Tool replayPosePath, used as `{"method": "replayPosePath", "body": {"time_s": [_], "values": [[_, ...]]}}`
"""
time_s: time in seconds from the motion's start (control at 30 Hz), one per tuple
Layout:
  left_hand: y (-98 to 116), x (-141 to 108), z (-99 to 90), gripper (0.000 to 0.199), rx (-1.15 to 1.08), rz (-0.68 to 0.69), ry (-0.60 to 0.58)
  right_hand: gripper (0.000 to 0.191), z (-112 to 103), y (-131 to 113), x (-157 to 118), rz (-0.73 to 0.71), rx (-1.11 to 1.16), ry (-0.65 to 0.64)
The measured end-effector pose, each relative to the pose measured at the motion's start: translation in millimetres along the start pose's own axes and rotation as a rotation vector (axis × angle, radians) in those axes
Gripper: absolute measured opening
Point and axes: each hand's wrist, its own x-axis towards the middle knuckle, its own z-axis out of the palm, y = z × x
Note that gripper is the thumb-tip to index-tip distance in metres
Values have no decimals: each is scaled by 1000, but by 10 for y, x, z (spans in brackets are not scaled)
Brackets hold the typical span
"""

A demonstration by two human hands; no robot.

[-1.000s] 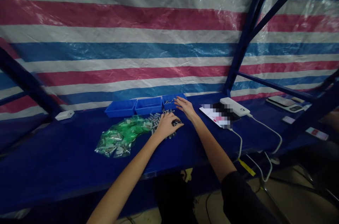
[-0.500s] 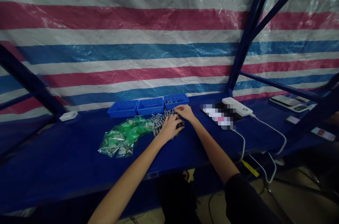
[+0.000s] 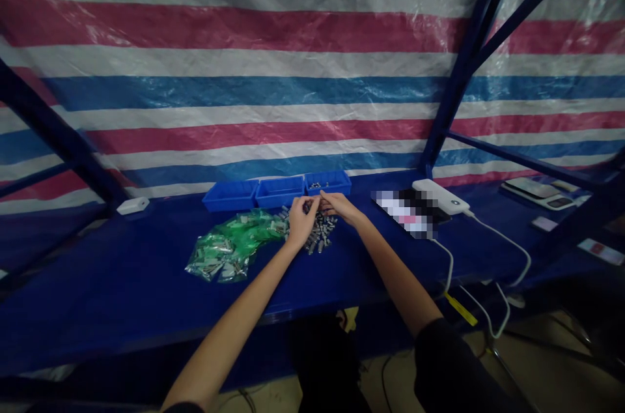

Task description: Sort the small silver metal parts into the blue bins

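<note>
My left hand (image 3: pixel 301 221) is over the far side of a pile of small metal parts (image 3: pixel 319 234), with its fingers curled in. Close against it, my right hand (image 3: pixel 336 204) has its fingers pinched together, and the fingertips of both hands meet. Whatever lies between them is too small to make out. Just behind the hands stand three blue trays: a left one (image 3: pixel 229 197), a middle one (image 3: pixel 280 193) and a right one (image 3: pixel 336 184) with a few small metal pieces. Green and clear plastic bags of parts (image 3: pixel 229 247) lie left of the pile.
On the blue table (image 3: pixel 122 283), a phone (image 3: pixel 403 211) and a white power bank (image 3: pixel 439 197) with cables lie to the right. A white adapter (image 3: pixel 133 206) sits at the left. Farther right are a scale (image 3: pixel 537 193) and another phone (image 3: pixel 600 251). Blue posts flank the trays.
My left hand has moved up and away from the near side of the pile to meet my right hand, uncovering metal parts. The view has shifted slightly.
</note>
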Motion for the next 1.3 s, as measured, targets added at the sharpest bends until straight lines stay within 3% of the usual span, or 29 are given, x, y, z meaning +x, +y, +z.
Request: {"method": "replayPosePath", "body": {"time_s": [0.27,0.47,0.67,0.77,0.87,1.03,1.3], "values": [[-83,41,-1,26,-139,-58,88,20,75,-81,-79,-11,150,-140],[13,10,0,29,-163,-117,66,21,109,-34,-46,-73,201,-58],[45,5,-14,28,20,-45,-31,25,79,31,46,-64,162,25],[43,-10,-16,27,240,42,-60,25,-7,35,94,-66,110,223],[85,-76,2,30,404,168,-193,26,-95,33,125,-109,106,394],[131,-176,53,29,541,262,-434,47,-133,31,120,-307,215,240],[107,-146,77,10,539,264,-476,32,-86,-13,84,-160,135,252]]}}
